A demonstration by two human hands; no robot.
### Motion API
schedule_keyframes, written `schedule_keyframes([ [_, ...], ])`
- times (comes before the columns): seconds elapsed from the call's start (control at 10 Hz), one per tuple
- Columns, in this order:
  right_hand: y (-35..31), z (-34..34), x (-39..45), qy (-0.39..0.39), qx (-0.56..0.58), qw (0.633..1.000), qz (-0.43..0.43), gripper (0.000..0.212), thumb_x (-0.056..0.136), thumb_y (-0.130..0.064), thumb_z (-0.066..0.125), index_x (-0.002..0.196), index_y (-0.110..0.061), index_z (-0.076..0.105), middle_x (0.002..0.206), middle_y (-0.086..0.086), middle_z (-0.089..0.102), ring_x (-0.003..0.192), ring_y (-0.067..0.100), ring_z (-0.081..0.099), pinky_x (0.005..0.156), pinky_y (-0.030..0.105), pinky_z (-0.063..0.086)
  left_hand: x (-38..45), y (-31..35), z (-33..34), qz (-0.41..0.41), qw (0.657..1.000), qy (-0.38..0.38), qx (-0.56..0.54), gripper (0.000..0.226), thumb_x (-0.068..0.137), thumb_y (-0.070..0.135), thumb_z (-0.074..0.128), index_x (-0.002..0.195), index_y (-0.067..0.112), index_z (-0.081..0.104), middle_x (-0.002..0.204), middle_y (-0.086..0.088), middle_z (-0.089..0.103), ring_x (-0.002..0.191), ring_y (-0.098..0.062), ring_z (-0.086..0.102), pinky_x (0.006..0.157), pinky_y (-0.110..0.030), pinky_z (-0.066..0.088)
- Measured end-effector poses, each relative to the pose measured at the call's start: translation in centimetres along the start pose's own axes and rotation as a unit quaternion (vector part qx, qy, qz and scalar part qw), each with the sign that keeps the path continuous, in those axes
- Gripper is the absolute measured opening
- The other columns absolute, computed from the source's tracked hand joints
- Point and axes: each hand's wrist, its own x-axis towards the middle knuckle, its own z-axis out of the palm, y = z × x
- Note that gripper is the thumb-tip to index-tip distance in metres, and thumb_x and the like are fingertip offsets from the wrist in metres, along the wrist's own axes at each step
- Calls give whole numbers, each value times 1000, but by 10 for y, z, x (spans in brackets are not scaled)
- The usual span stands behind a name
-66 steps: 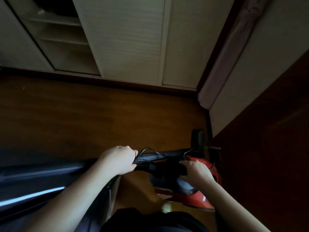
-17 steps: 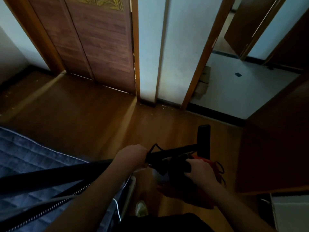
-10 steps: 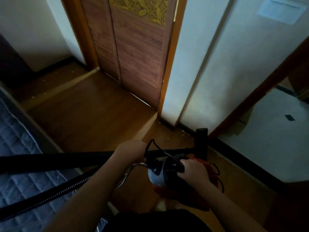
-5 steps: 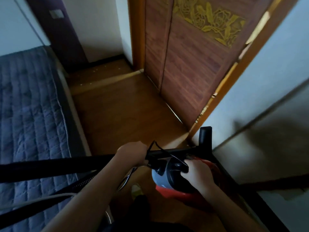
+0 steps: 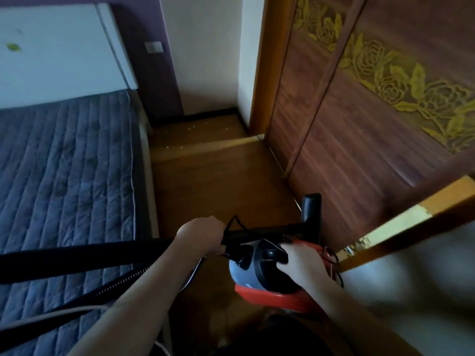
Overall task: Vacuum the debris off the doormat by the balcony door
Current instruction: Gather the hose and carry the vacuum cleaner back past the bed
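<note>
Vacuum cleaner (image 5: 267, 276) being carried low over the wooden floor (image 5: 218, 181), near centre, between the bed (image 5: 64, 176) on the left and the carved door (image 5: 372, 124) on the right. Left hand (image 5: 203, 233) clenching round the stiff black wand (image 5: 84, 258), right hand (image 5: 299, 263) grasping the top handle of the rigid, probably fairly heavy canister, best lifted there. Showing no doormat or balcony door; nozzle cut off at left, pale specks lying far along the floor.

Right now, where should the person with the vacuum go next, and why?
Probably carry on forward: both hands grip the vacuum, the left hand on the black tube, the right hand on its handle, and no doormat shows, only pale crumbs on the floor ahead.
</note>
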Motion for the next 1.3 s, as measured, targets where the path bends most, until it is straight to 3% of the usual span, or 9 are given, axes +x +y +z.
schedule_keyframes([
  [0.3, -9, -49, 159, -25, -19, 996, -83, 13, 80, -39, 62, 82, -26, 60, 70, -13, 55, 76, 8, 63, 63, 19, 43, 102, -38, -66, -69, 995, -5, -73, 28, 86, 36, 66, 108, 19, 62, 93, 3, 65, 85, -13, 65, 80, -32, 57],
  [0.4, -10, -59, 210, -50, -13, 994, -94, 10, 80, -38, 62, 83, -29, 58, 72, -13, 55, 81, 9, 62, 64, 19, 40, 125, -46, -95, -90, 993, -8, -78, 28, 87, 35, 65, 109, 16, 63, 95, 2, 67, 86, -14, 66, 80, -31, 57],
  [0.5, -18, -63, 261, -104, 59, 991, -56, 45, 82, -36, 66, 126, -28, 58, 124, -1, 59, 117, 21, 56, 92, 29, 45, 141, -62, -119, -114, 990, 6, -86, 29, 88, 35, 65, 108, 14, 61, 94, 2, 63, 86, -13, 64, 79, -30, 56],
  [0.6, -28, -63, 297, -134, 96, 985, -45, 51, 83, -32, 67, 133, -27, 54, 139, 3, 50, 125, 24, 50, 100, 31, 43, 160, -88, -136, -138, 985, 3, -105, 24, 88, 35, 65, 102, 16, 61, 94, 1, 62, 87, -16, 64, 75, -29, 55],
  [0.9, -135, -81, 433, -157, 1, 980, -122, 47, 83, -32, 65, 128, -25, 57, 139, 2, 48, 124, 26, 50, 97, 33, 44, 222, -204, -175, -162, 976, 25, -143, 21, 83, 39, 67, 83, 23, 54, 85, 5, 61, 81, -13, 64, 73, -31, 57],
  [1.0, -177, -90, 473, -163, -38, 975, -145, 38, 83, -32, 63, 121, -26, 61, 124, 2, 58, 113, 25, 58, 88, 32, 47, 242, -255, -197, -162, 974, 28, -158, 20, 85, 38, 66, 92, 20, 60, 91, 3, 65, 83, -13, 65, 76, -31, 57],
  [1.1, -216, -104, 504, -135, -65, 973, -176, 8, 81, -32, 61, 88, -28, 63, 88, -8, 64, 90, 15, 64, 73, 23, 46, 256, -293, -220, -155, 975, 29, -155, 23, 85, 34, 64, 99, 15, 65, 94, 0, 67, 86, -16, 67, 74, -30, 57],
  [1.2, -251, -117, 531, -103, -70, 972, -198, 6, 81, -35, 60, 79, -30, 58, 76, -12, 60, 81, 10, 64, 67, 19, 45, 274, -328, -240, -137, 981, 35, -136, 27, 86, 34, 63, 105, 15, 66, 99, -3, 68, 91, -19, 68, 76, -30, 55],
  [1.3, -274, -127, 558, -86, -78, 970, -214, 16, 83, -39, 62, 94, -28, 64, 91, -10, 66, 90, 11, 64, 69, 19, 43, 294, -360, -264, -123, 982, 47, -134, 26, 87, 35, 63, 105, 16, 65, 100, -1, 68, 91, -17, 67, 75, -28, 53],
])
